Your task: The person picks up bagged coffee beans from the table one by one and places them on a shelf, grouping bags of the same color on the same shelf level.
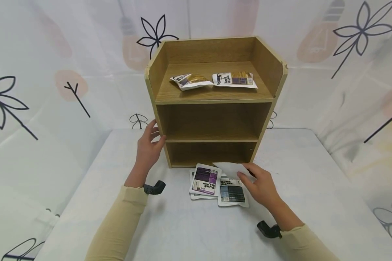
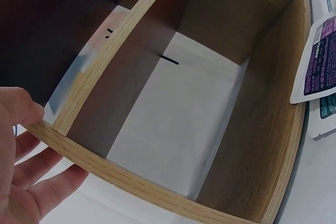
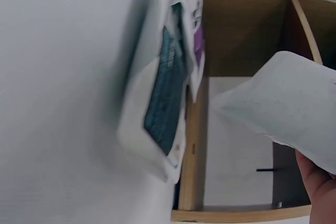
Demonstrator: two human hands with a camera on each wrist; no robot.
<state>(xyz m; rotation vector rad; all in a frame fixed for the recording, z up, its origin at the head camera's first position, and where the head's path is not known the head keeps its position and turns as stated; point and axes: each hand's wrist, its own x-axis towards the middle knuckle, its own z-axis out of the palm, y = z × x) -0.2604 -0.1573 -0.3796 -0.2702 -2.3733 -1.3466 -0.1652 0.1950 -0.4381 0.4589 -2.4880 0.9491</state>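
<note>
A small wooden shelf [image 1: 212, 141] with three levels stands on the white table. My left hand [image 1: 149, 146] holds its left side panel, the thumb on the front edge and the fingers along the outside, as the left wrist view shows. In my right hand [image 1: 259, 185] a white packet [image 3: 283, 106] is pinched, its plain side showing, raised in front of the lowest level. Below it, flat packets lie on the table: one with a purple label [image 1: 205, 179] on top of another, and one with a dark blue label [image 1: 232, 192] partly covered by the held packet.
On the shelf's top level lie two white-and-gold packets [image 1: 191, 80], side by side. The middle level [image 1: 212, 121] shows bare wood. White cloth [image 1: 85, 58] with plant drawings hangs behind and at both sides of the table [image 1: 189, 232].
</note>
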